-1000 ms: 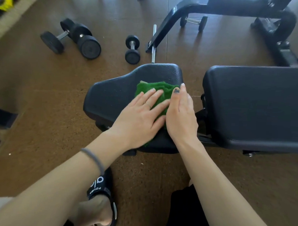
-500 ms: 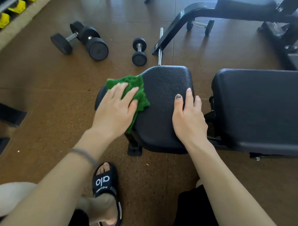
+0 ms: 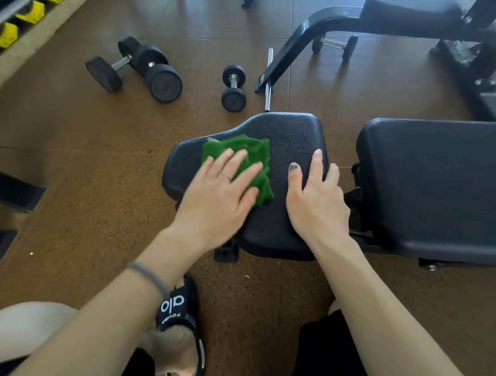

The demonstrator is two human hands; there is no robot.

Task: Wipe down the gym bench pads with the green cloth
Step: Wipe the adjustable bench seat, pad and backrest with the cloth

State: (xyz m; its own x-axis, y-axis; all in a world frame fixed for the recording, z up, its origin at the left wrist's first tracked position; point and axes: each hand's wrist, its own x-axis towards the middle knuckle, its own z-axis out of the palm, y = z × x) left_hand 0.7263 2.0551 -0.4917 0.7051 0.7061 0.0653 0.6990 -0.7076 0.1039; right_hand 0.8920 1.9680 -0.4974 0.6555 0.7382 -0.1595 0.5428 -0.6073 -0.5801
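The black seat pad (image 3: 289,135) of the gym bench lies in the middle of the head view. A crumpled green cloth (image 3: 252,152) sits on its left half. My left hand (image 3: 219,196) presses flat on the cloth with straight, spread fingers. My right hand (image 3: 316,200) rests on the pad's right edge, thumb on top and fingers over the side toward the gap. The larger black back pad (image 3: 434,181) lies to the right, with neither hand on it.
Several black dumbbells (image 3: 161,70) lie on the brown floor beyond the pad. A second bench frame (image 3: 345,24) stands at the back right. Yellow-ended weights (image 3: 27,7) line a rack at top left. My sandalled foot (image 3: 178,324) is below the seat.
My left hand swept the cloth from the pad's middle to its left edge, then back right a little. The right hand stayed on the pad's right edge.
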